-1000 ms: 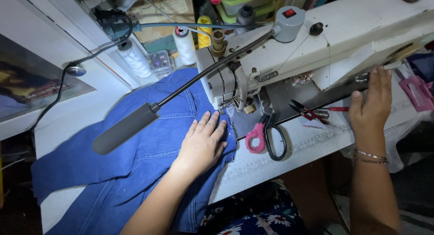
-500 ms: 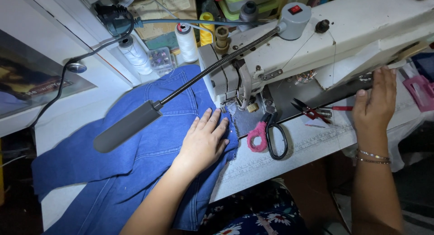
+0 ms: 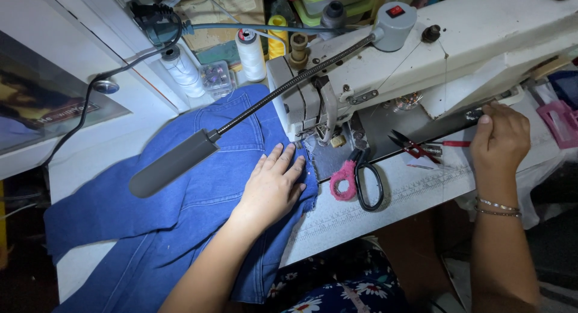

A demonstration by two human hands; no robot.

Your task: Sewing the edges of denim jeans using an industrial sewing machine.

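A blue denim garment (image 3: 180, 198) lies spread over the white sewing table (image 3: 385, 204), its edge tucked under the needle foot of a white sewing machine (image 3: 433, 54). My left hand (image 3: 274, 186) rests flat on the denim just left of the needle, fingers apart. My right hand (image 3: 500, 138) reaches to the right end of the machine bed, fingertips curled on a dark bar there. Bracelets circle that wrist.
Scissors with a pink-wrapped handle (image 3: 358, 180) and small red-handled snips (image 3: 415, 147) lie on the table between my hands. A grey gooseneck lamp (image 3: 174, 162) hangs over the denim. Thread spools (image 3: 250, 51) stand behind. A pink tray (image 3: 560, 123) sits at the far right.
My left hand stays flat on the denim by the needle. My right hand has shifted slightly toward the machine bed's right end.
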